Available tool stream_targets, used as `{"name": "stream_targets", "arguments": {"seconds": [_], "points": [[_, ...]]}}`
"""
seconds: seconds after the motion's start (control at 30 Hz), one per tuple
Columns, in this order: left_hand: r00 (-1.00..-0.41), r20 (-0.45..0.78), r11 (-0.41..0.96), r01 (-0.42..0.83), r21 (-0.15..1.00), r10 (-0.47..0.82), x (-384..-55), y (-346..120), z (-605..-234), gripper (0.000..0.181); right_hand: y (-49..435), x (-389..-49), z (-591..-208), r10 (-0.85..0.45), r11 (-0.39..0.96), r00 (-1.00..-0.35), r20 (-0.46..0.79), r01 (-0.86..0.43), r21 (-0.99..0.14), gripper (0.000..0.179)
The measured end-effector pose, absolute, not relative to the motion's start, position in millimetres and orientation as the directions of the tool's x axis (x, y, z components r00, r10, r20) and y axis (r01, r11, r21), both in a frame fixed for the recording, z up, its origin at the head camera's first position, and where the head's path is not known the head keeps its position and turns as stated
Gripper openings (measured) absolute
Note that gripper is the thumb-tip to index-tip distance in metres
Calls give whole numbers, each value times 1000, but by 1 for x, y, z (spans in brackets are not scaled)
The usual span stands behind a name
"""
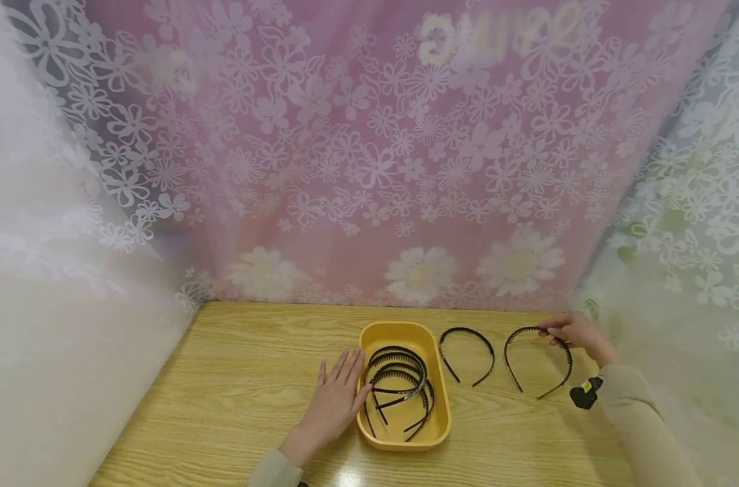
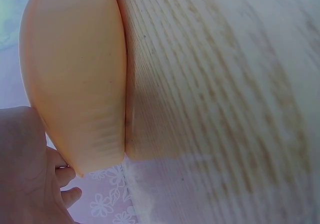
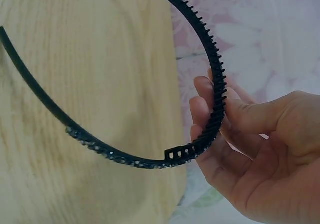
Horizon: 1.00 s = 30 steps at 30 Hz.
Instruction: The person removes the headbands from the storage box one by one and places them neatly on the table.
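Note:
My right hand (image 1: 576, 333) pinches a black toothed headband (image 1: 508, 352) by its curved top, at the right of the table. In the right wrist view, small sparkly stones line part of this headband (image 3: 125, 160), and the thumb and fingers (image 3: 200, 112) close round its band. A yellow tray (image 1: 445, 419) holds several more black headbands (image 1: 426, 368), overlapping one another. My left hand (image 1: 333, 402) rests against the tray's left rim with its fingers extended. Between the tray and my right hand, another black headband (image 1: 467, 330) lies on the table.
The wooden table (image 1: 254, 365) reaches back to a pink flowered curtain (image 1: 369, 169). Pale sheeting (image 1: 71, 304) hangs at the left, and a flowered white sheet (image 1: 698, 304) hangs close to my right arm.

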<state>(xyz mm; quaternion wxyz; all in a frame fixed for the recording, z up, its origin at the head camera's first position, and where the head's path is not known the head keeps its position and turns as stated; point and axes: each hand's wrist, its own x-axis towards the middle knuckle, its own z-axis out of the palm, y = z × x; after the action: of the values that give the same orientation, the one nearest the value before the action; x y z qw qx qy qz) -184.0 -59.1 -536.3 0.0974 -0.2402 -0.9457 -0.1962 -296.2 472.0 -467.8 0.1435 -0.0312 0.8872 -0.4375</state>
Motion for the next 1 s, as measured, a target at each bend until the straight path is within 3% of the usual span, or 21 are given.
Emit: {"name": "stream_targets", "arguments": {"seconds": [0.53,1.0], "points": [[-878,242,823,474,314,414,-188,-59,-538,64,483,-308,-500,-84,640,-977,-198,99,-762,37],[-880,246,828,468,308,405,-187,-58,-537,62,482,-307,-521,-77,776,-992,-101,3,-631,36]]}}
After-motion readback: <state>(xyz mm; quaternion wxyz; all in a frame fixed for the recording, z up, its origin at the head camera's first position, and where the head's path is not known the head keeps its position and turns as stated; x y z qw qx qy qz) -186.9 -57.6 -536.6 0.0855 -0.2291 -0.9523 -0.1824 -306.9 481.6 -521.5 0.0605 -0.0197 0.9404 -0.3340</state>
